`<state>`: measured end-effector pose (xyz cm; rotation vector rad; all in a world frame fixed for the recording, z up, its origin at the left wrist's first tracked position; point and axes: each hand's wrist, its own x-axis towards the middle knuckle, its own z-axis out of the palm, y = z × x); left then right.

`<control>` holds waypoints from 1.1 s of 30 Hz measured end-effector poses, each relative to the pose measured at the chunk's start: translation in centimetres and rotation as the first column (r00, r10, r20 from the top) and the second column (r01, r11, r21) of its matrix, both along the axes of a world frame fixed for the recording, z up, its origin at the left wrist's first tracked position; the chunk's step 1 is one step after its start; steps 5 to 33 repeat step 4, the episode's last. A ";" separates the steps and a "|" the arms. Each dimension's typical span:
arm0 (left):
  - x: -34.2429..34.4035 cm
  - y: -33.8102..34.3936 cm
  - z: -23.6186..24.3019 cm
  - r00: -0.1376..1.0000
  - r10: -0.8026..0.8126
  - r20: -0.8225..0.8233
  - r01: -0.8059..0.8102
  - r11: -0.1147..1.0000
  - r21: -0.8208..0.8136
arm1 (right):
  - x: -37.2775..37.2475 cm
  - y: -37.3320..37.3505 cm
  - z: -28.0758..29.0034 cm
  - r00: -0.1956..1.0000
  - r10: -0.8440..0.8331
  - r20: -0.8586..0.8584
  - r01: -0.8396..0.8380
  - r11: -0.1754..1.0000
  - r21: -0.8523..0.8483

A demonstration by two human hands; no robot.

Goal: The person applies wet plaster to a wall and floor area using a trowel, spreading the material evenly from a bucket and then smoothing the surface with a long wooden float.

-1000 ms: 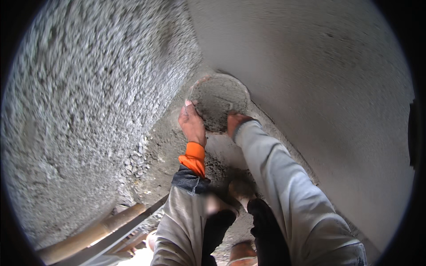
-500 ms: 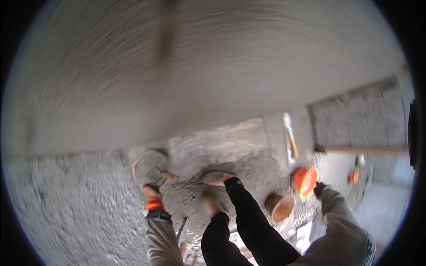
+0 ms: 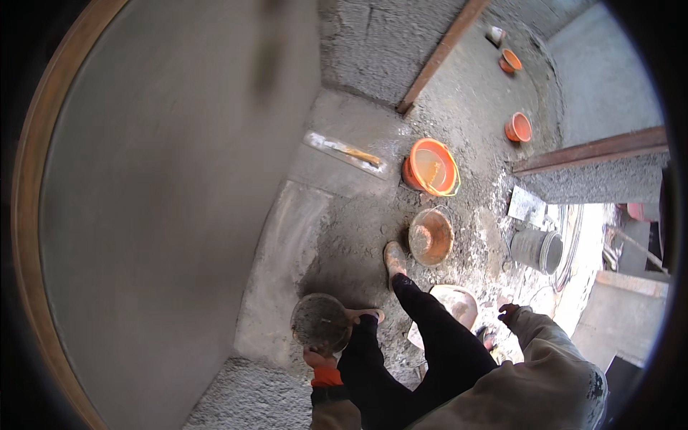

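Observation:
My left hand (image 3: pixel 320 357), below an orange cuff, grips the rim of a round bucket (image 3: pixel 294 324) filled with grey mortar. A short wooden handle (image 3: pixel 354 318) juts over its right rim; whatever it belongs to is hard to make out. Held out at the right, my right hand (image 3: pixel 509 313) has its fingers loosely bent and apart, with nothing visible in them. A pale, mortar-stained basin (image 3: pixel 462 302) lies nearest to it, partly behind my leg. My feet stand on the gritty floor between the mortar bucket and a brownish, mortar-stained bucket (image 3: pixel 432 238).
An orange bucket (image 3: pixel 407 172) holds murky water. Beside it lies a long float with a yellowish handle (image 3: pixel 362 154). Two small orange pails (image 3: pixel 517 128) stand farther back. A grey bucket (image 3: pixel 530 249) lies tipped at right. A smooth plastered wall (image 3: pixel 165 215) fills the left; wooden posts (image 3: pixel 444 57) edge the openings.
My view has swung to the right, with more of the floor and far pails showing. The mortar bucket now sits beside my foot, my left hand at its rim. Blur has eased.

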<state>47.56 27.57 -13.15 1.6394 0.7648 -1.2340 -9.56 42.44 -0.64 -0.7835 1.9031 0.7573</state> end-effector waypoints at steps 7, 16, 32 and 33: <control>-10.3 -4.7 4.5 0.988 -0.154 -0.009 0.154 0.988 -0.016 | 0.7 5.6 -2.1 0.955 -0.287 0.078 0.281 0.957 0.073; -10.3 -4.7 4.5 0.988 -0.154 -0.009 0.154 0.988 -0.016 | 0.7 5.6 -2.1 0.955 -0.287 0.078 0.281 0.957 0.073; -10.3 -4.7 4.5 0.988 -0.154 -0.009 0.154 0.988 -0.016 | 0.7 5.6 -2.1 0.955 -0.287 0.078 0.281 0.957 0.073; -10.3 -4.7 4.5 0.988 -0.154 -0.009 0.154 0.988 -0.016 | 0.7 5.6 -2.1 0.955 -0.287 0.078 0.281 0.957 0.073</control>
